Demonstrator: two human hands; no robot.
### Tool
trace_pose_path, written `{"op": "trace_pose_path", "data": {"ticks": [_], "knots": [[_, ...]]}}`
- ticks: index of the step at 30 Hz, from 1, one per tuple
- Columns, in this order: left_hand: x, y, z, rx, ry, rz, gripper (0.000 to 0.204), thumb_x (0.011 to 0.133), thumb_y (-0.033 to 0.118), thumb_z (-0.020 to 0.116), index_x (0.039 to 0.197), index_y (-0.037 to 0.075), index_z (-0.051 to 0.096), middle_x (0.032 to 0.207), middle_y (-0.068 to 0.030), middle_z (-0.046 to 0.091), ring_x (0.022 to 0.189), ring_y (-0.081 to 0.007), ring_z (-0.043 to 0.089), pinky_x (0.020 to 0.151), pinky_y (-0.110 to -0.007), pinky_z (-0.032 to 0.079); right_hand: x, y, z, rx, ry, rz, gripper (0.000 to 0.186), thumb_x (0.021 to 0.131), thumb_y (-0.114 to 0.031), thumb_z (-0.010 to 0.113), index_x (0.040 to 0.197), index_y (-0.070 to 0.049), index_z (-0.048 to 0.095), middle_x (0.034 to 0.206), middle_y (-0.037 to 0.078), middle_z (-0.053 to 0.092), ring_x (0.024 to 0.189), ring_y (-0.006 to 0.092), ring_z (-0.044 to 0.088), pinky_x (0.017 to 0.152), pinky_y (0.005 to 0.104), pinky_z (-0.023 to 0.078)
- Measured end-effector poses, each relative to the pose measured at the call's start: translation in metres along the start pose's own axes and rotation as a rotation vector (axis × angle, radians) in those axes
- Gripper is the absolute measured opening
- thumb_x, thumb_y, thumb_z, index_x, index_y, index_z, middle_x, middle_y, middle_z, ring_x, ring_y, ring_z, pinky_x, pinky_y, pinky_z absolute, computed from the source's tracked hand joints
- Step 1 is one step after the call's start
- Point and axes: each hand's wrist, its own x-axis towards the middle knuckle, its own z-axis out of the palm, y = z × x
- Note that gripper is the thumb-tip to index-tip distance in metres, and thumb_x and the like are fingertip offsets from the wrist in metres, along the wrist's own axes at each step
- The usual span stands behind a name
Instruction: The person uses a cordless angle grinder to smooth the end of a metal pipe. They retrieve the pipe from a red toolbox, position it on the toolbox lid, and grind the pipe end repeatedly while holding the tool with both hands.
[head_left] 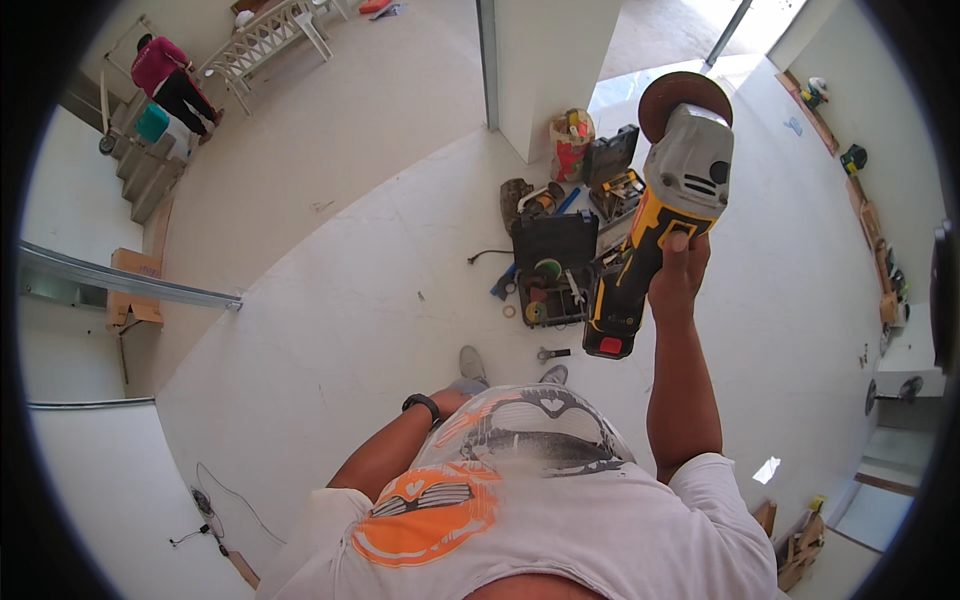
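My right hand (682, 268) is raised at the right and wrapped around a yellow and black cordless angle grinder (643, 245). The grinder's grey head points away from me and up, with a brown disc (660, 100) on it; a battery with a red patch forms its lower end. Down by my waist is my left hand (456, 399), a black band on its wrist. My shirt hides most of its fingers, so I cannot see whether it holds anything. An open black tool case (552, 240) with discs and a wrench inside lies on the floor ahead of my feet.
Past the case stand a second open toolbox (612, 160) and a filled bag (571, 150). A small black-handled tool (553, 353) lies near my shoes. A person (170, 80) stands by steps at the far left, near stacked white chairs (268, 45). Wood pieces (868, 215) line the right wall.
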Motion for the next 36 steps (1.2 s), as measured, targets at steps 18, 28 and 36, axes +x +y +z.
{"op": "trace_pose_path", "data": {"ticks": [18,28,36], "knots": [[0.011,-0.010,0.034,-0.112,-0.103,0.159,0.063,0.103,0.055,0.046,0.144,0.008,0.058,0.151,-0.0199,0.056,0.139,-0.0366,0.052,0.116,-0.042,0.039,-0.043,0.012,-0.108,-0.082,0.182,0.128,0.081,0.097,-0.070,0.057,0.133,0.002,0.049,0.106,0.013,0.064,0.083,0.0211,0.066,0.074,0.0357,0.057],[0.009,-0.007,0.027,-0.060,-0.048,0.098,0.066,0.105,0.054,0.039,0.145,0.005,0.057,0.153,-0.0213,0.054,0.142,-0.0364,0.049,0.118,-0.043,0.036,-0.049,0.019,-0.126,-0.023,0.150,0.271,0.080,0.090,-0.066,0.071,0.130,0.001,0.053,0.103,0.008,0.065,0.086,0.0161,0.064,0.076,0.0319,0.053],[-0.039,0.103,-0.048,-0.199,0.205,-0.044,0.092,0.095,0.067,0.057,0.156,-0.001,0.042,0.157,-0.0277,0.046,0.146,-0.0381,0.045,0.120,-0.043,0.036,-0.041,0.032,-0.110,-0.148,0.001,0.264,0.089,0.087,-0.072,0.071,0.133,0.002,0.054,0.114,0.007,0.065,0.105,0.0154,0.060,0.091,0.0324,0.048]]}}
